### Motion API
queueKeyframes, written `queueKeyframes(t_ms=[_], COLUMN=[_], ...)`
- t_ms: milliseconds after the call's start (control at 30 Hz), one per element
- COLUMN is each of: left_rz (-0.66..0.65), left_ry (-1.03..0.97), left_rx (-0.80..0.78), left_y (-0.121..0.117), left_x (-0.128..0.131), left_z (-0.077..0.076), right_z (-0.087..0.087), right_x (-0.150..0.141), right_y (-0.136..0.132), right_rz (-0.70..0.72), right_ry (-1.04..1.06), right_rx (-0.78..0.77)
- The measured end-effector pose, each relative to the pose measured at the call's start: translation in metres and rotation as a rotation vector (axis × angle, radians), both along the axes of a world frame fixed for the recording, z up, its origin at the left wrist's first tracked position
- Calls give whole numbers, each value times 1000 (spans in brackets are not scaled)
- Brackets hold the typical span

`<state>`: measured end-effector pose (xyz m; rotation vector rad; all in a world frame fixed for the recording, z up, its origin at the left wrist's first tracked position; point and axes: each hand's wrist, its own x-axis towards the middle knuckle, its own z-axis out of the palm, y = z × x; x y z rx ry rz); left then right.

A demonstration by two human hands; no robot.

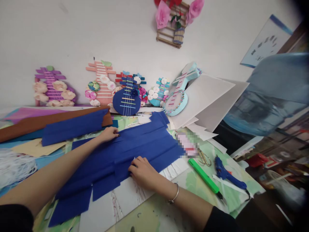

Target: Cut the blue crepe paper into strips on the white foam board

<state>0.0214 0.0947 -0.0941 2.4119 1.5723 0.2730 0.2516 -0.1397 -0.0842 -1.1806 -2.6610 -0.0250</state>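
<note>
Dark blue crepe paper [147, 141], in overlapping strips with a few creases, lies across a white board [96, 209]. Streaks that look like glue show along the board's near edge. My left hand [109, 133] is at the far left edge of the paper, fingers closed on it. Nearer to me, my right hand [143, 172] has its fingers curled on the paper's near edge, just above the bare board. What lies beneath its fingertips is hidden. A bracelet [176, 193] circles my right wrist.
On the right lie a green utility knife [204, 175], gold-handled scissors [204, 158] and a blue glue gun [228, 174]. Folded blue [74, 126] and brown sheets [31, 124] are at left. Decorated lute-shaped crafts, including a blue one [126, 100], line the wall.
</note>
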Motion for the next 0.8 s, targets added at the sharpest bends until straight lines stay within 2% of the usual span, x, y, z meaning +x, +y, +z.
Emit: queueKeyframes(t_ms=[167, 367, 467, 567, 700, 800], left_rz=[4, -20, -47, -73, -102, -109], left_ry=[14, 52, 88, 122, 157, 174], left_rx=[22, 46, 63, 70, 68, 66], left_y=[5, 7, 8, 9, 8, 7], left_x=[-1, 0, 2, 5, 6, 1], left_z=[-1, -4, -5, -6, -6, -3], right_z=[-1, 22, 30, 24, 7, -1], right_x=[7, 21, 16, -3, -34, -49], right_y=[-3, -22, -29, -31, -27, -22], right_rz=[-31, -42, -38, 4, 153, 152], right_ry=[-31, 0, 26, 42, 29, -13], right_rx=[40, -19, -20, 21, 77, 108])
